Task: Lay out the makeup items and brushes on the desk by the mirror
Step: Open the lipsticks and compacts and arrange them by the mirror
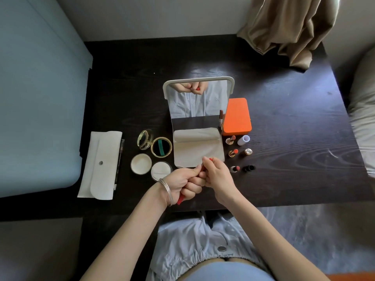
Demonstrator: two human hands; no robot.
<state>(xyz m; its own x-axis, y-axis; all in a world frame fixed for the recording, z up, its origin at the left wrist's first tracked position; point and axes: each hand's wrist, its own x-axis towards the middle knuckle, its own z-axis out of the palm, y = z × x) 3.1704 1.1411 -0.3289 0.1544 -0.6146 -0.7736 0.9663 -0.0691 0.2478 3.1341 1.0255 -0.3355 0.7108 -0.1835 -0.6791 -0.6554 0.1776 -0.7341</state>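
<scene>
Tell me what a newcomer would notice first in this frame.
Probably the two hands meeting at the near edge of the dark wooden desk, both gripping a slim red stick-like item. Just behind them stands the white-framed tabletop mirror, reflecting the hands. The bright orange rectangular box to the mirror's right stands out, with opened lipsticks in front of it.

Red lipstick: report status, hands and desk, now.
Left hand and right hand both gripping red lipstick. Held above desk, before mirror. Nothing blocking.
</scene>
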